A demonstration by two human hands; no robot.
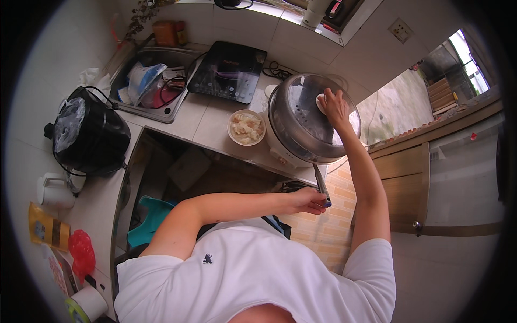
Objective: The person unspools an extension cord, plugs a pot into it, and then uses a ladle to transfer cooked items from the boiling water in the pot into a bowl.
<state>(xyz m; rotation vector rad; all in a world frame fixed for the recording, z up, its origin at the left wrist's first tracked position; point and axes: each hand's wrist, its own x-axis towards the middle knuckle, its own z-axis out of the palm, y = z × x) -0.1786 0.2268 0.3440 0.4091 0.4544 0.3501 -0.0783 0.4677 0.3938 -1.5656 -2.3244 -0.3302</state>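
My right hand is closed around the white knob of a domed glass lid with a wide steel rim. The lid sits over a white electric cooking pot at the counter's right end; I cannot tell whether it rests fully on it. In my left hand, in front of the counter, is the metal handle of a utensil with a blue tip; its far end is hidden by the pot. Left of the pot stands a bowl of what look like wontons in broth.
Behind the bowl, a black induction cooktop leans over the edge of a steel sink holding packages. A black electric cooker, a white jug and a red plastic bag line the left counter. A wooden-framed door stands at right.
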